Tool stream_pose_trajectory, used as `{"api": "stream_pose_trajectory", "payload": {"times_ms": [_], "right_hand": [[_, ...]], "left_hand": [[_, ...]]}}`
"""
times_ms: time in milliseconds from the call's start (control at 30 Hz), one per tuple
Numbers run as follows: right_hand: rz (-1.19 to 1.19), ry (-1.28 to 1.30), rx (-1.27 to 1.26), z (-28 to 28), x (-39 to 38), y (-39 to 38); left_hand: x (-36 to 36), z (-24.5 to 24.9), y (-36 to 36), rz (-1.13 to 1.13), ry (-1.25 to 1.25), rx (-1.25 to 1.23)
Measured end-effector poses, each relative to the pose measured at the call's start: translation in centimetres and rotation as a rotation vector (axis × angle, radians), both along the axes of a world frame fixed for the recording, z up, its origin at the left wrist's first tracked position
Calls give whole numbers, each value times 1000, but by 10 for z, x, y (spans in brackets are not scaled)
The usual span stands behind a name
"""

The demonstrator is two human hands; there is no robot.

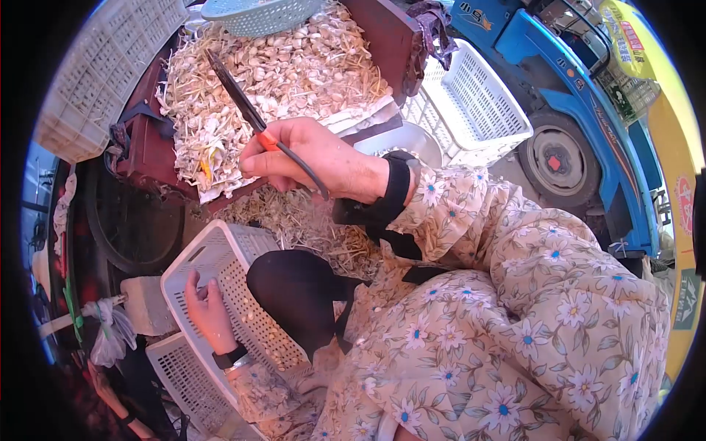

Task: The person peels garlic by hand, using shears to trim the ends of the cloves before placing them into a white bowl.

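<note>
My right hand (312,156) is closed around a pair of shears (239,95) with long dark blades and orange and black handles. The blades point up and left, above a heap of garlic (294,62) with dry stalks and husks. Over the rim of a white plastic crate (246,290), my left hand (209,314) is open, its fingers apart and nothing visible in them. Some pale cloves (272,342) lie in that crate. A black knee (294,290) covers part of it.
Cut stalks (309,224) are piled below the dark red table (386,44). A pale blue basket (257,16) stands on the garlic. White crates (478,103) flank the table, with a metal bowl (408,140) at its right. Farther right is a blue vehicle (581,110).
</note>
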State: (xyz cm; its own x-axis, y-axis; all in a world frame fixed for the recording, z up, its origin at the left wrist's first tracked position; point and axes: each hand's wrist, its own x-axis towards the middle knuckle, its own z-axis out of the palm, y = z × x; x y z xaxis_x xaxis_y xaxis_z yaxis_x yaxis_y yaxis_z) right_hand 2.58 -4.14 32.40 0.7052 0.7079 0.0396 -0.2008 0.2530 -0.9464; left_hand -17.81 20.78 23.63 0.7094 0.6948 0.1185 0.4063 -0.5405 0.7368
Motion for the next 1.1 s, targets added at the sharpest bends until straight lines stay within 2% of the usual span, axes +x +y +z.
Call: {"api": "stream_pose_trajectory", "payload": {"times_ms": [33, 167, 267, 367, 400, 433, 467, 533, 667, 900, 1033, 1100], "right_hand": [[-20, 18, 24, -9, 11, 7], [-157, 62, 62, -27, 55, 11], [-231, 92, 62, -59, 83, 18], [-254, 133, 23, -75, 84, 14], [-249, 108, 44, -83, 89, 15], [-202, 126, -8, -87, 93, 14], [-207, 43, -22, -92, 97, 17], [-176, 58, 23, -95, 100, 17], [-209, -11, -46, -90, 72, 24], [-158, 26, -117, -100, 67, 28], [-180, 15, -149, -104, 65, 33], [-183, 29, -154, -105, 67, 33]], "left_hand": [[31, 14, -18, -10, -45, -20], [137, -4, -19, -163, -249, -124], [202, -7, -28, -119, -226, -192], [246, -31, -35, -145, -286, -50], [259, -37, -37, -222, -330, 106], [261, -19, -54, -190, -197, 205], [268, -33, -49, -220, -190, 342], [271, -47, -48, -245, -56, 550], [254, -55, -40, -303, -134, 533], [247, -55, -36, -380, -48, 545], [251, -56, -40, -257, -49, 515], [255, -54, -37, -252, 45, 512]]}}
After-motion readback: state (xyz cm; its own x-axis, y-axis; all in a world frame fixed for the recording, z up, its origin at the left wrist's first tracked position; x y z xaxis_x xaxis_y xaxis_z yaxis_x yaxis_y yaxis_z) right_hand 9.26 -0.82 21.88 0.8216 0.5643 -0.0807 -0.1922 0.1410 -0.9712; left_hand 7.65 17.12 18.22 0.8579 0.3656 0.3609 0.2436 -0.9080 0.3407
